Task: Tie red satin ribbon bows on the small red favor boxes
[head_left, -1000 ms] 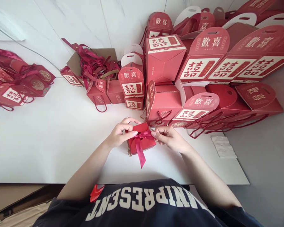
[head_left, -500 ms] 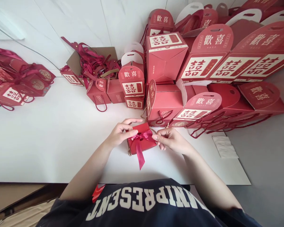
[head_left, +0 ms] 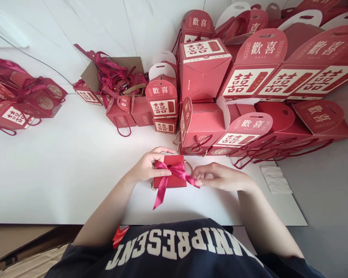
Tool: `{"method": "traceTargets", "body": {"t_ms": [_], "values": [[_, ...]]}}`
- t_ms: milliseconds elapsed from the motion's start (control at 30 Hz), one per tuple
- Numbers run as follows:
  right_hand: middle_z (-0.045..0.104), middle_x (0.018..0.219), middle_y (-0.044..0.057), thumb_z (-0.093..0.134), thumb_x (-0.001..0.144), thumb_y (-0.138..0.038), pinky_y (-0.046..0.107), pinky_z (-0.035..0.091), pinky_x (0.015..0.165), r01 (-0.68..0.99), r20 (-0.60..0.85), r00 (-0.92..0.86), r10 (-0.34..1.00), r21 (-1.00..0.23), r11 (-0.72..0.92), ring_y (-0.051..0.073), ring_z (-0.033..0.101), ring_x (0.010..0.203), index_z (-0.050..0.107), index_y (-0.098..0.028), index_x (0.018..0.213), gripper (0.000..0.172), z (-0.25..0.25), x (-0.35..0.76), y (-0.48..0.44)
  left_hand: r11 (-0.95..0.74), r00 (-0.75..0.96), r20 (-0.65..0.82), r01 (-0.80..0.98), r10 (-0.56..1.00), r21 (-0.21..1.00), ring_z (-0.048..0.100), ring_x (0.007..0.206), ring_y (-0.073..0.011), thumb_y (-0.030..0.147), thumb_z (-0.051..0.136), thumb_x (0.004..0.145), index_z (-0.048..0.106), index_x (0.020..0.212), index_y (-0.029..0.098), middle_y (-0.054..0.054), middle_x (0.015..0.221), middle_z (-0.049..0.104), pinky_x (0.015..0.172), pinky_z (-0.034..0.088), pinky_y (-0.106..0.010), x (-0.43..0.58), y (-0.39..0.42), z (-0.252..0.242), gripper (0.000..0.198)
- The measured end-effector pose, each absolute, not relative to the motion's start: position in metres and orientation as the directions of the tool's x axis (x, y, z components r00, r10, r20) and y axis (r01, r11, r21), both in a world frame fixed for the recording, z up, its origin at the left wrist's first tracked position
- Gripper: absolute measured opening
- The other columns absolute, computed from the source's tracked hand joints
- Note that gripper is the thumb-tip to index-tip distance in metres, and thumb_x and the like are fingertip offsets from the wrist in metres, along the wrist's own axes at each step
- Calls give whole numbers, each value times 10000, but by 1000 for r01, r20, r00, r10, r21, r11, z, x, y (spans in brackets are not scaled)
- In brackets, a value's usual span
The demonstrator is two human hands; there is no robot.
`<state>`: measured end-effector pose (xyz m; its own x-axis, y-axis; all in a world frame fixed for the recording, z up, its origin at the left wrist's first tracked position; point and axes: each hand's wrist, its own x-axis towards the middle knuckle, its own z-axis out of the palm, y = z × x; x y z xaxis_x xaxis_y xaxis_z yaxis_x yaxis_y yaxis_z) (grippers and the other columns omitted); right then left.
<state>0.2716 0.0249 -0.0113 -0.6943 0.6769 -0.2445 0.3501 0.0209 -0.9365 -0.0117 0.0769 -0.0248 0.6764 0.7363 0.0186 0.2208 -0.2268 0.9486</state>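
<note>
A small red gift box (head_left: 179,160) with a twisted gold cord handle (head_left: 189,166) rests on the white table in front of me. On its top a pink satin ribbon (head_left: 161,192) is tied in a bow, one tail hanging over the front side. My left hand (head_left: 147,165) grips the box from the left, its thumb pressed on the bow beside the knot. Off the box's right side, my right hand (head_left: 220,177) pinches the other ribbon end between thumb and fingers, drawing it out to the right.
Stacked red gift boxes (head_left: 246,83) with rounded handles fill the back right. An open carton (head_left: 133,61) full of ribbons stands behind, with smaller red boxes before it. More ribboned boxes (head_left: 48,96) sit at far left. A folded white tissue (head_left: 275,179) lies near the table's right edge.
My right hand has moved right and slightly down, pulling a ribbon end outward. The box has turned a little and shifted left. The hanging tail has swung left.
</note>
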Motion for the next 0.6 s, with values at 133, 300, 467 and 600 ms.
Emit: {"method": "traceTargets", "body": {"t_ms": [133, 300, 467, 600], "values": [[700, 856, 52, 466, 983, -528, 293, 508, 769, 281, -214, -546, 810, -958, -64, 162, 657, 792, 615, -172, 961, 386, -7, 263, 30, -235, 695, -5, 250, 719, 939, 589, 1208, -282, 323, 807, 716, 544, 657, 160, -148, 1327, 564, 1029, 470, -419, -12, 74, -22, 315], [614, 714, -6, 603, 922, -465, 231, 454, 560, 203, -182, -514, 838, -975, -88, 109, 561, 592, 522, -189, 878, 291, -7, 236, 29, -229, 693, -14, 257, 721, 939, 598, 1193, -279, 321, 817, 697, 504, 638, 163, -143, 1318, 570, 1006, 485, -410, -11, 72, -23, 355], [589, 629, -42, 665, 871, -380, 197, 394, 459, 323, -228, -487, 843, -944, -69, 86, 510, 482, 527, -200, 936, 237, 4, 229, 32, -247, 696, 1, 253, 718, 936, 607, 1177, -277, 321, 817, 697, 579, 684, 157, -148, 1310, 569, 1013, 486, -408, -10, 72, -24, 290], [579, 581, -65, 658, 865, -414, 188, 399, 381, 349, -352, -562, 749, -921, -171, 97, 533, 405, 522, -214, 994, 273, 7, 229, 41, -277, 700, 27, 247, 714, 929, 608, 1173, -268, 327, 815, 700, 574, 674, 162, -136, 1290, 576, 1027, 479, -391, -10, 72, -23, 293]]}}
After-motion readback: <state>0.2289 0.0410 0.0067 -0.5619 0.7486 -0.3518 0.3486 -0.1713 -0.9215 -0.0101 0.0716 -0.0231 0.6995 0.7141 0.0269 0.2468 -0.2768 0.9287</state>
